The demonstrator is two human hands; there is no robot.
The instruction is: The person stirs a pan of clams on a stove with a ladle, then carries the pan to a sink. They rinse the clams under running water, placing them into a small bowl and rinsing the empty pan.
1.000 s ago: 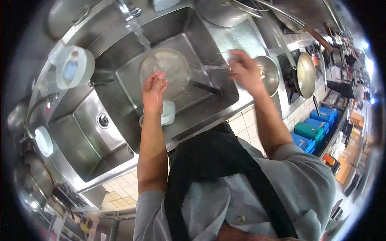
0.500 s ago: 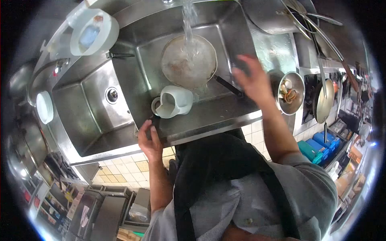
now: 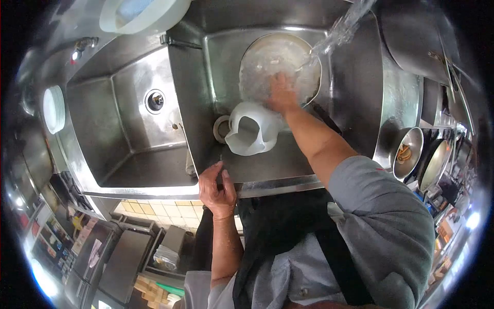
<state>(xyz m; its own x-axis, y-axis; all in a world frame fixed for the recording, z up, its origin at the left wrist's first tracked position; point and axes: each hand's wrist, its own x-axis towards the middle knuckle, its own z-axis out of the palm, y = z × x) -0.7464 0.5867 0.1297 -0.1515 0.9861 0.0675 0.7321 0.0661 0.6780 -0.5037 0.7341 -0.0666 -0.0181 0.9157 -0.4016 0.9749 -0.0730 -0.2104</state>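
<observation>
My right hand reaches into the right sink basin, fingers outstretched over the water-filled frying pan. The fingertips are slightly blurred at the water. The pan's dark handle points toward the front right of the basin, partly behind my forearm. Close by my right wrist lies a white plastic jug with a cut-open side. A pale ring-shaped piece sits at the jug's left. My left hand rests at the sink's front rim, fingers loosely bent and apart, holding nothing.
Running water pours in from the upper right. The left basin has a drain. White stacked lids or plates stand on the left ledge, a white tub behind. At right is a metal bowl with food scraps.
My right hand has moved left from beside the pan handle into the pan. My left hand stays at the front rim. The view has shifted, and the water stream now slants from the right.
</observation>
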